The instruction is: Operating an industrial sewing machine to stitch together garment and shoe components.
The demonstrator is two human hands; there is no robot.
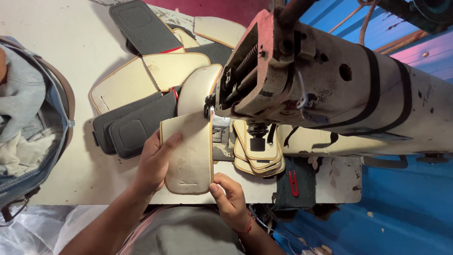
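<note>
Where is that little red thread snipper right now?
In the head view, the red snipper lies on a dark cloth at the table's near edge, right of the person's right hand, just below the stacked cream pieces under the sewing machine.

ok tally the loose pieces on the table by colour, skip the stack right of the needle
cream pieces: 6, one partly hidden
dark grey pads: 4
total: 10
</note>
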